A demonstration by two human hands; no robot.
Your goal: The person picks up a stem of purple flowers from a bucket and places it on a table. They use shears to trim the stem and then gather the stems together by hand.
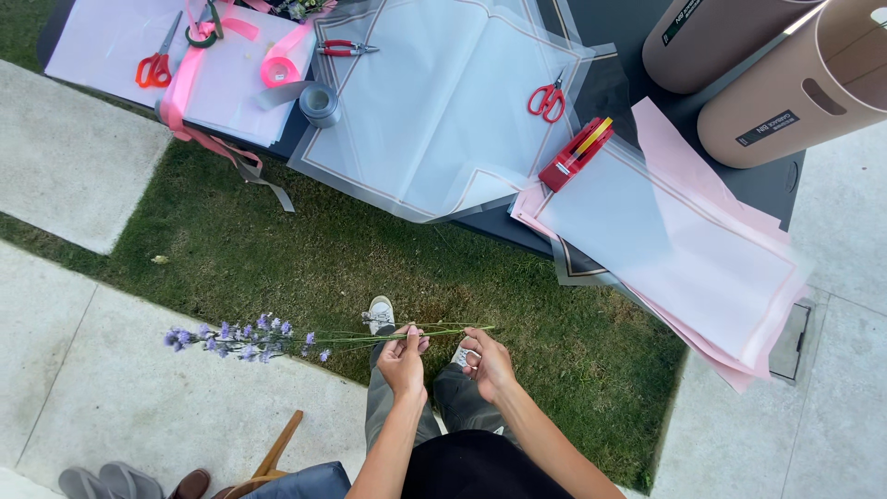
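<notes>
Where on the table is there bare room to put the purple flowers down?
Free patches: the clear wrapping sheet between the grey ribbon roll and red scissors, and the pink paper stack below the red tape dispenser. Crowded: the far left corner with orange scissors and pink ribbon.

An outdoor flower-wrapping spot in a garden: green grass (277, 249) between pale paving slabs (83, 148), and a dark tabletop (776, 185) spread with translucent wrapping sheets (443, 111), pink ribbon (277, 69) and red-handled scissors (547, 99).

Red scissors (547, 98), grey ribbon roll (321, 103), possibly tape dispenser (575, 153).
</notes>
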